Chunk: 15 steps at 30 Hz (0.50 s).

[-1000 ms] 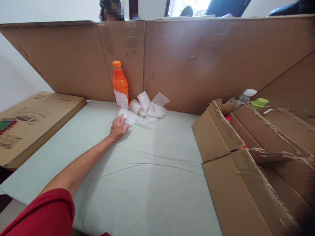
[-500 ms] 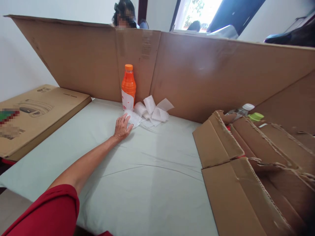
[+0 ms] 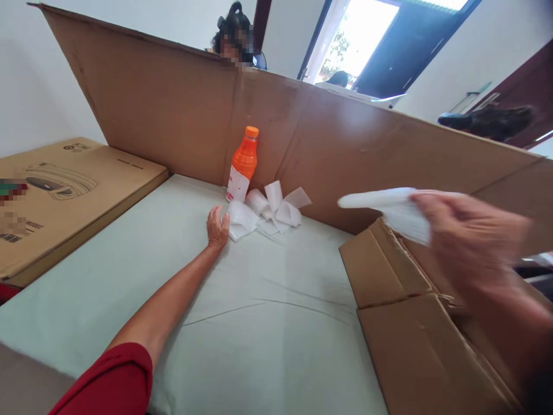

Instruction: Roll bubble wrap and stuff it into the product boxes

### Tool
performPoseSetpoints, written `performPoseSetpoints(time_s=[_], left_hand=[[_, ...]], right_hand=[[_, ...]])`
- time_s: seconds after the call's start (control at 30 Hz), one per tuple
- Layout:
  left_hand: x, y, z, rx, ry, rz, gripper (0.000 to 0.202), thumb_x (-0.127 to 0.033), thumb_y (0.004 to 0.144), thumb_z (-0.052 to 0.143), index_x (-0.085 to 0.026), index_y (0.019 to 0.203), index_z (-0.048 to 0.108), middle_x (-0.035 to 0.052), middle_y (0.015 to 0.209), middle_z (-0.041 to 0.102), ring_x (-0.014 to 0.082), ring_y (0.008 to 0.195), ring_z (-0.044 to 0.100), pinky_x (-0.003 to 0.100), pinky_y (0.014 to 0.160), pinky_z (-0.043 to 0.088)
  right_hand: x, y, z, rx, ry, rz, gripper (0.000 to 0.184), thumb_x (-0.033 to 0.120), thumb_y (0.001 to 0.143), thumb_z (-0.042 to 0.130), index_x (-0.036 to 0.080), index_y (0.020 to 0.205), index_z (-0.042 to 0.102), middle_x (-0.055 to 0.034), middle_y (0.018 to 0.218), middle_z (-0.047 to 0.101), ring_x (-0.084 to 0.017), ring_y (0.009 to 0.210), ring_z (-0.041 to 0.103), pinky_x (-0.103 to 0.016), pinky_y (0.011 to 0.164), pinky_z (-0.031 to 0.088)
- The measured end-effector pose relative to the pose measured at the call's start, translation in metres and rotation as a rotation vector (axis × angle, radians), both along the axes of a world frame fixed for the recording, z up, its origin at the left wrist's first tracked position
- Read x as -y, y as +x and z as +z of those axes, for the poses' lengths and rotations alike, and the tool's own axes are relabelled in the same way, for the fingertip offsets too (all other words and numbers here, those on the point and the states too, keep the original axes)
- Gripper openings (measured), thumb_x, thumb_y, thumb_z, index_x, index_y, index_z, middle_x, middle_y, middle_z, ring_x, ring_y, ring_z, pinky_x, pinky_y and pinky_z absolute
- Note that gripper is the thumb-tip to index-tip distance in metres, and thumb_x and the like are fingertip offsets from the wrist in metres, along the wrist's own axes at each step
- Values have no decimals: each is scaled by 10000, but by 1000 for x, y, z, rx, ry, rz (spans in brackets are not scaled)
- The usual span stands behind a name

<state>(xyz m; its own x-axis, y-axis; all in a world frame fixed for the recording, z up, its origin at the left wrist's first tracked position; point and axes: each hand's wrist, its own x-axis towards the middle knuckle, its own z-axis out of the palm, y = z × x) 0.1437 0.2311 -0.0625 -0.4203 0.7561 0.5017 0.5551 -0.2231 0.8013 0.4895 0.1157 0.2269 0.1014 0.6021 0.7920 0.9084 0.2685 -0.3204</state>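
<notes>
My left hand (image 3: 218,226) rests on the pale cloth-covered table, fingers slightly bent and thumb apart, at the left edge of some bubble wrap (image 3: 242,219). More crumpled bubble wrap (image 3: 276,199) is heaped just right of that sheet. Behind the pieces, a bottle (image 3: 244,164) of orange liquid with an orange cap and white label stands by the cardboard wall. Over the box on the right, my right hand (image 3: 479,230) is blurred by motion. Its thumb and fingers pinch a folded piece of bubble wrap (image 3: 404,210), whitish and translucent, pointing left.
A tall cardboard wall (image 3: 173,109) runs along the table's back. On the left lies a flat printed carton (image 3: 82,190). An open cardboard box (image 3: 401,340) with flaps folded out takes up the right side. A person's head (image 3: 235,37) shows beyond the wall.
My right hand has come into view from the right, holding bubble wrap. My left hand has shifted slightly, now beside the nearest sheet. The camera view has tilted.
</notes>
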Motion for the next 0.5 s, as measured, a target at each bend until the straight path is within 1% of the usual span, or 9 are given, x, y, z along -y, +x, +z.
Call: performPoseSetpoints(time_s=[0.03,0.1,0.17,0.23,0.3,0.33,0.37,0.43,0.5], left_hand=[[-1,0,-1,27,4,-5,451,-402,968,404,-126,1279,577,209,1330,591,310,1302,535,477,1136,395],[-4,0,-2,77,12,-14,431,-402,972,410,-139,1263,590,193,1303,609,297,1283,551,467,1142,393],[-5,0,-3,117,20,-19,419,-403,975,417,-148,1255,596,184,1294,616,290,1279,555,463,1140,399],[-6,0,-3,145,22,-22,411,-396,979,418,-152,1256,597,180,1290,621,287,1274,559,465,1130,410],[-6,0,-4,162,17,-23,407,-387,984,411,-154,1261,594,175,1286,626,283,1265,567,462,1117,423],[-6,1,-4,168,11,-23,405,-384,986,407,-156,1264,594,172,1285,629,279,1261,571,456,1111,428],[-6,1,-4,172,4,-23,404,-383,988,403,-160,1265,594,168,1284,631,275,1260,573,450,1108,431],[-6,2,-4,178,-15,-25,404,-379,987,400,-161,1266,595,168,1288,632,275,1263,572,443,1103,434],[-7,4,-3,180,-39,-30,405,-369,981,404,-156,1266,595,175,1297,632,284,1263,574,452,1095,438]], right_hand=[[-14,-17,-8,-31,-30,55,222,369,925,662,190,997,772,-70,916,759,-170,801,687,-314,756,533],[-46,-52,-34,-111,-62,201,225,321,923,612,180,986,776,-91,975,773,-188,877,700,-333,825,531],[-75,-87,-74,-139,-20,289,254,326,916,566,180,987,762,-101,1052,767,-218,1017,692,-392,947,511],[-93,-117,-123,-122,-64,347,282,336,912,543,189,1044,744,-113,1145,747,-242,1140,656,-453,1033,468],[-98,-139,-172,-91,-204,435,258,336,899,544,218,1008,745,-101,1113,759,-237,1082,685,-455,996,497],[-96,-146,-194,-77,-243,461,223,338,877,574,232,960,753,-90,1092,768,-240,1055,698,-450,972,513],[-93,-150,-213,-74,-271,471,219,335,875,577,237,959,754,-93,1128,761,-247,1080,694,-458,970,514],[-88,-151,-240,-83,-295,457,232,318,890,553,237,983,751,-104,1195,740,-256,1132,676,-475,983,504],[-86,-148,-254,-101,-305,425,268,286,915,503,227,1031,737,-118,1232,722,-254,1168,657,-491,1009,484]])
